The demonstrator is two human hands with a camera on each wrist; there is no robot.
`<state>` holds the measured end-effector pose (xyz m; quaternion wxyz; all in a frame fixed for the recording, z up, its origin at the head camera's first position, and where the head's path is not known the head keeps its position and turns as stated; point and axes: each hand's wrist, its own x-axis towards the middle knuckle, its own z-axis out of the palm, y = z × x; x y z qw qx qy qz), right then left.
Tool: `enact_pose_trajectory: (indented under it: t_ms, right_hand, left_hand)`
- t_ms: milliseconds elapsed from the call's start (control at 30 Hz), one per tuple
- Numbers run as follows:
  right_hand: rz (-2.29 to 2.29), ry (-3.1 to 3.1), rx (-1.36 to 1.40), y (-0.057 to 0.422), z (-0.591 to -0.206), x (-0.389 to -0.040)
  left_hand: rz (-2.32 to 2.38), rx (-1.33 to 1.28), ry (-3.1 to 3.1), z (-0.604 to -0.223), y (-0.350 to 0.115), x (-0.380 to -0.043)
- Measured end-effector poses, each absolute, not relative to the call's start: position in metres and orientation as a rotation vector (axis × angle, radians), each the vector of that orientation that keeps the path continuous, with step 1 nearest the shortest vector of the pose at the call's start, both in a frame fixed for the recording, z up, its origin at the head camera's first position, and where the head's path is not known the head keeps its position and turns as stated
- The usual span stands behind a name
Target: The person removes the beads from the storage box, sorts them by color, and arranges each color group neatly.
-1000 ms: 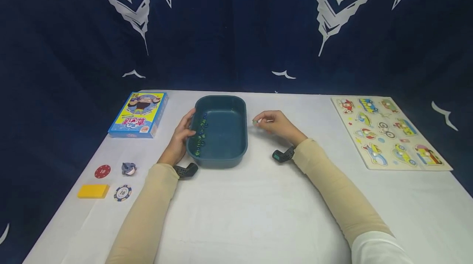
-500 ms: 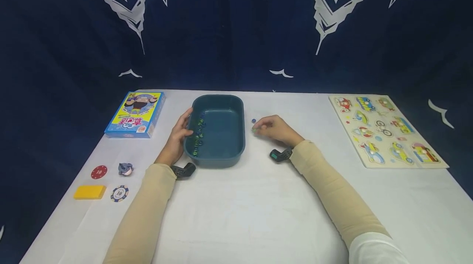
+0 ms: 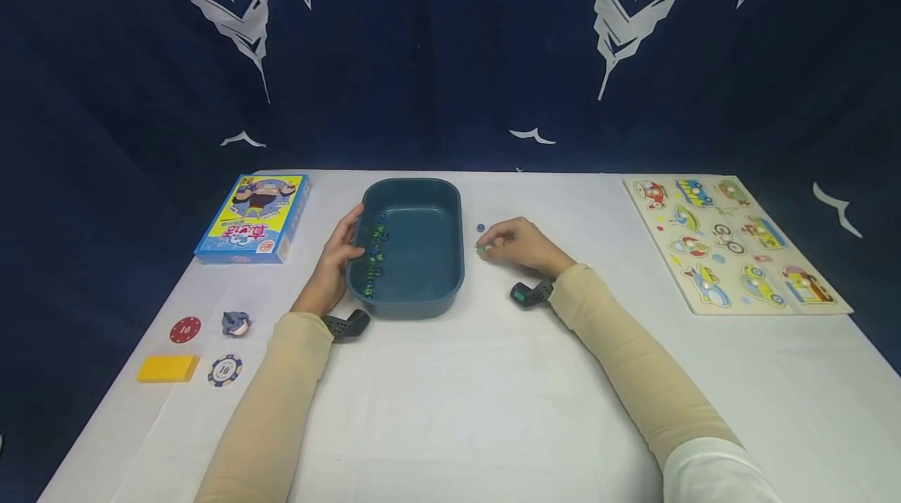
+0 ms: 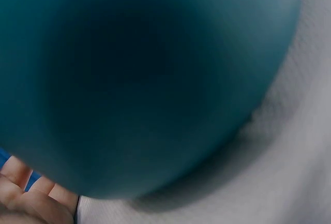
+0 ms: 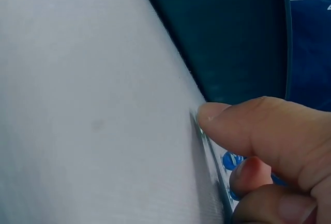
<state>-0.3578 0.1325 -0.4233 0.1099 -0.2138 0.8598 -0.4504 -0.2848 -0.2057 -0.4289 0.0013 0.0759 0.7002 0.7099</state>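
I've got the left hand (image 3: 327, 272) gripping the smooth, round-cornered teal bin (image 3: 415, 309), the right hand (image 3: 521, 243) pinching what looks like a greenish marble (image 3: 480, 249) just beside it. I'd pinch gently, glassy rounds probably skid. Blue marble (image 3: 481, 228) sits on white cloth (image 3: 493, 393); shiny marbles (image 3: 371, 270) line the bin's left side.

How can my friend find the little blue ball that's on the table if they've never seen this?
Find the big teal tray in the middle of the white table. To its right, just beyond the right hand's fingertips, is the blue marble. It's out on the cloth, unlike the marbles in the tray, and the green marble at the fingertips isn't blue.
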Motion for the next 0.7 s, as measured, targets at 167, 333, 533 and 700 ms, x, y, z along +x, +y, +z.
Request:
enact_pose_trajectory:
  t_ms: [167, 333, 533, 700]
  right_hand:
    - [-1.378, 2.503, -0.634, 0.136, -0.424, -0.362]
    - [-1.558, 2.564, -0.532, 0.147, -0.428, -0.369]
    - [-1.501, 2.719, -0.504, 0.151, -0.431, -0.376]
    - [-1.354, 2.792, -0.499, 0.146, -0.429, -0.38]
  left_hand:
    - [2.235, 0.237, 2.189, -0.429, -0.206, -0.285]
    - [2.242, 0.242, 2.186, -0.429, -0.206, -0.285]
    - [2.246, 0.249, 2.182, -0.43, -0.206, -0.285]
    - [2.247, 0.253, 2.173, -0.43, -0.206, -0.286]
